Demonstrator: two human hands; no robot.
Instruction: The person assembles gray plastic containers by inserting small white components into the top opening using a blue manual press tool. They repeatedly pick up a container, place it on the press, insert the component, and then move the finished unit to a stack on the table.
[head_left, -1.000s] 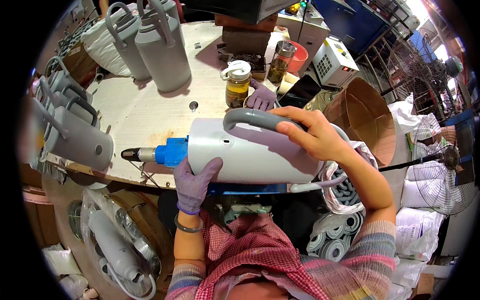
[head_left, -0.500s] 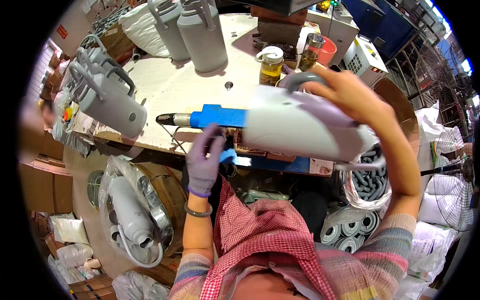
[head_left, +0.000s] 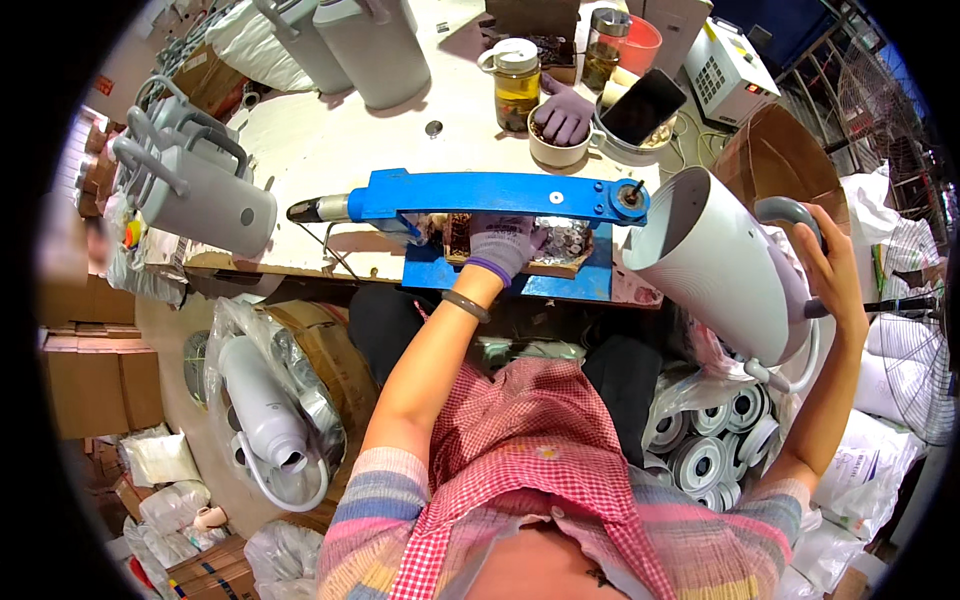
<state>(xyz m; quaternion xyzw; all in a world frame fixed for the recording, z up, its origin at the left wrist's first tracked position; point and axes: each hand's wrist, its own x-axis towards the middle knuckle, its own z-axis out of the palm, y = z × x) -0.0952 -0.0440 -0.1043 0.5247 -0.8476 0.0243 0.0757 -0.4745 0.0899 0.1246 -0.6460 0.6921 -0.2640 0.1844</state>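
Tumbler (head_left: 722, 275), big, pale grey, cylindrical, is held aslant off the right front corner of the long cream-topped bench (head_left: 320, 125), open mouth facing left toward the tip of the flat blue metal arm (head_left: 480, 193). Right hand (head_left: 836, 262), bare, is clamped on its curved dark-grey handle (head_left: 795, 212). Rim sits right by the arm's end; can't tell from here if they touch. Left hand (head_left: 502, 243), in a greyish-purple knit glove, is down in the shallow parts tray (head_left: 568, 268), fingers partly hidden under the blue arm; can't tell whether they are apart or pinching something. Loose shiny small metal parts (head_left: 563, 238) lie in the tray just right of that glove. Behind the arm: yellow-liquid jar with white lid (head_left: 516, 88), white cup (head_left: 560, 152) with an empty purple glove (head_left: 564, 112) on it, black phone (head_left: 645, 106). Grey handled tumblers (head_left: 205, 200) stand at bench left; round grey lids (head_left: 705, 455) are heaped below the held one.
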